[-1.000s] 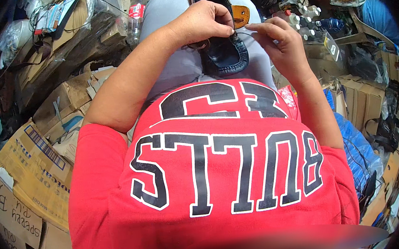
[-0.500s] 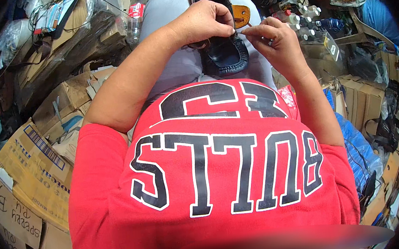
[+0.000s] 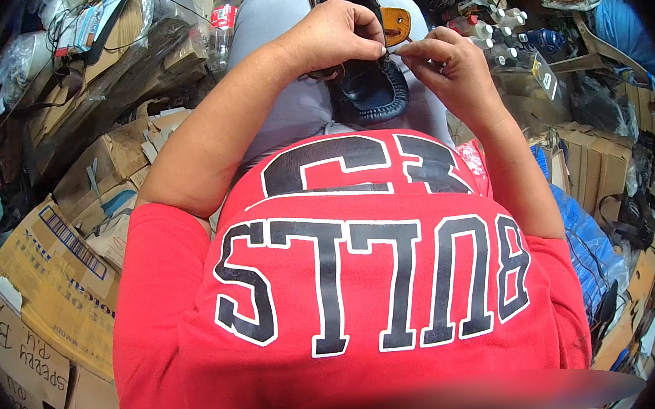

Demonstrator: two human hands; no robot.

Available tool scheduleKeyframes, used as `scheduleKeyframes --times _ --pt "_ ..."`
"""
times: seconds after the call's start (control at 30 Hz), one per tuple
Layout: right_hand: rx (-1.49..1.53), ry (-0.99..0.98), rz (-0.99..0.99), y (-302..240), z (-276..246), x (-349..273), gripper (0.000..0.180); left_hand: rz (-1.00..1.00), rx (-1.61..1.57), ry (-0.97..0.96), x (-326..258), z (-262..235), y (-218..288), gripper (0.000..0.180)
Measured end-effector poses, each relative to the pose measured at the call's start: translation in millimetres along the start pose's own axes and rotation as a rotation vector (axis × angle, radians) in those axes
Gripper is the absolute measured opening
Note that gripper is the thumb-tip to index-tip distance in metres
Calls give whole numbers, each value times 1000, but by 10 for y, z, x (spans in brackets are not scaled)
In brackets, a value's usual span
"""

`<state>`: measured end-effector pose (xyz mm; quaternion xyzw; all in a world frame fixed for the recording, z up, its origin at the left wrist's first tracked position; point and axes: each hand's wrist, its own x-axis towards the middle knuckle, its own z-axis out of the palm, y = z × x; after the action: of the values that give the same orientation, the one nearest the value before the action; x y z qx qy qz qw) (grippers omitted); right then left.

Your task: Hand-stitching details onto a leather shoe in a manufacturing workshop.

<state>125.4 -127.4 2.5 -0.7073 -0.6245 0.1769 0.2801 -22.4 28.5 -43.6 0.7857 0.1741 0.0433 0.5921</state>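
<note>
A dark moccasin-style shoe (image 3: 369,96) with a puckered, stitched toe seam rests across my lap, its toe toward my body. My left hand (image 3: 336,36) lies over the shoe's opening, thumb and forefinger pinched together at its right edge. Close by on the right, my right hand (image 3: 451,61) is also pinched, its fingertips nearly meeting the left ones. Whatever sits between the fingertips is too small to make out. Beside the shoe's far right side shows a tan leather piece (image 3: 396,25) with small holes.
A plastic bottle with a red label (image 3: 223,30) stands left of my knees. Several small bottles (image 3: 495,30) with pale and red caps cluster at the right. Flattened cardboard (image 3: 53,275) piles up on the left; a blue plastic sheet (image 3: 583,236) lies at the right.
Both hands and the shoe stay almost where they were. My right fingertips have shifted only very slightly.
</note>
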Motion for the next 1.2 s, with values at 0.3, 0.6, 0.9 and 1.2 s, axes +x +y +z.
scheduleKeyframes --times 0.3,0.6,0.9,1.2 --pt "34 -7 12 -23 -70 3 12 -8 -21 -3 -1 -3 5 11" --pt "23 -34 22 0 -40 13 13 -2 -24 -9 8 0 -4 11" --pt "26 -39 24 26 -20 17 14 5 -11 -7 23 5 -15 11" --pt "54 -50 38 53 -2 14 14 -5 -2 -11 17 3 -4 11"
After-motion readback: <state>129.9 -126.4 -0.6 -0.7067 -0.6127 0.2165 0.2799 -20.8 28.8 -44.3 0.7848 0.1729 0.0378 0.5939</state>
